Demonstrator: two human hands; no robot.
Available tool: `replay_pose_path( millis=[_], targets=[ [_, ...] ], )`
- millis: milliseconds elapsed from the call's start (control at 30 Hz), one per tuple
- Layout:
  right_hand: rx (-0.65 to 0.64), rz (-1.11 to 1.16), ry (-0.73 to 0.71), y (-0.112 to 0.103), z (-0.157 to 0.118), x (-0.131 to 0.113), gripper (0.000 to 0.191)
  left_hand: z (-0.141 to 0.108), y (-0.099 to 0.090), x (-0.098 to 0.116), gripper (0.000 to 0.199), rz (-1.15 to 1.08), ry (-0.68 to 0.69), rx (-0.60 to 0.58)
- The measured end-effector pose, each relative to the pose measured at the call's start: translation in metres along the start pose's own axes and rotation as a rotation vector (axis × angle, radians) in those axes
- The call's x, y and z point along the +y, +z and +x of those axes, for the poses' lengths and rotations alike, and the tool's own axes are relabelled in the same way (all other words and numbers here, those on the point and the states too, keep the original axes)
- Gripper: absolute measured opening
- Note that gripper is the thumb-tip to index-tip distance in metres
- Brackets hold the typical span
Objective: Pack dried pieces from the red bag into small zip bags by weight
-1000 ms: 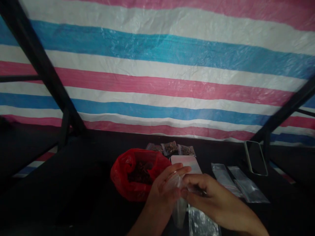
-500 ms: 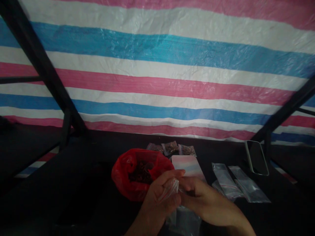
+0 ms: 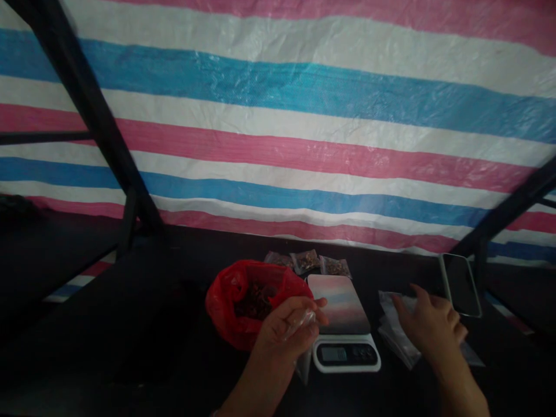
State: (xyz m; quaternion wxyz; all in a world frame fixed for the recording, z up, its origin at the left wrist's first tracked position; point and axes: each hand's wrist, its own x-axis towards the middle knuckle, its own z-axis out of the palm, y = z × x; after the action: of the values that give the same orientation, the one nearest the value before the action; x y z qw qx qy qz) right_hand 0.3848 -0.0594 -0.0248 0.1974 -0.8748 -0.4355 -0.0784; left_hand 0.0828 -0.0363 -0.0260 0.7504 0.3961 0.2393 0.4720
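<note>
My left hand [image 3: 289, 331] is closed on a clear plastic bag [image 3: 304, 365], which hangs from the fingers beside the scale. Over the flat clear zip bags [image 3: 398, 339] on the right, my right hand [image 3: 432, 321] is held with its fingers apart and nothing visible in them; whether it touches the bags I cannot tell. Between the hands sits a digital scale [image 3: 341, 313] with a shiny metal plate and a white front holding a small display. Just beyond my left hand stands a red plastic bag [image 3: 226, 318], rolled open, with dark brown bits [image 3: 256, 300] inside.
Behind the scale lie three small filled bags [image 3: 306, 262] in a row on the black table [image 3: 182, 370]. A phone [image 3: 461, 285] leans at the right near a black frame bar [image 3: 499, 211]. A striped plastic sheet [image 3: 278, 139] closes off the back.
My right hand has left the clear bag held with my left hand and moved right, over the flat bags. The front of the scale has come into view. The view has shifted slightly.
</note>
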Motion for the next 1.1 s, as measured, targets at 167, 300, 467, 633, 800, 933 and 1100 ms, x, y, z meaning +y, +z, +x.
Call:
replay_pose_path(
  millis=[167, 300, 467, 633, 800, 933, 1100],
  targets=[
    [-0.029, 0.572, -0.511, -0.050, -0.033, -0.075, 0.025, 0.001, -0.001, 0.004, 0.020, 0.089, 0.042, -0.024],
    [-0.346, 0.673, -0.800, -0.084, -0.070, -0.125, 0.023, 0.001, -0.004, 0.006, 0.023, 0.156, 0.050, -0.075],
    [-0.435, 0.455, -0.860, -0.075, -0.089, -0.137, 0.036, -0.005, -0.011, 0.002, 0.033, 0.124, 0.019, -0.096],
    [-0.470, 0.435, -0.853, -0.060, -0.093, -0.140, 0.034, -0.011, -0.020, 0.001, 0.047, 0.032, 0.016, -0.230],
    [-0.562, 0.532, -0.810, -0.067, -0.094, -0.148, 0.028, -0.012, -0.032, 0.010, 0.063, -0.081, 0.010, -0.414],
    [-0.603, 0.576, -0.805, -0.074, -0.090, -0.151, 0.028, -0.018, -0.034, 0.024, 0.048, -0.085, -0.105, -0.385],
    [-0.592, 0.592, -0.832, -0.071, -0.093, -0.157, 0.030, -0.023, -0.037, 0.035, 0.038, -0.023, -0.145, -0.213]
  ],
)
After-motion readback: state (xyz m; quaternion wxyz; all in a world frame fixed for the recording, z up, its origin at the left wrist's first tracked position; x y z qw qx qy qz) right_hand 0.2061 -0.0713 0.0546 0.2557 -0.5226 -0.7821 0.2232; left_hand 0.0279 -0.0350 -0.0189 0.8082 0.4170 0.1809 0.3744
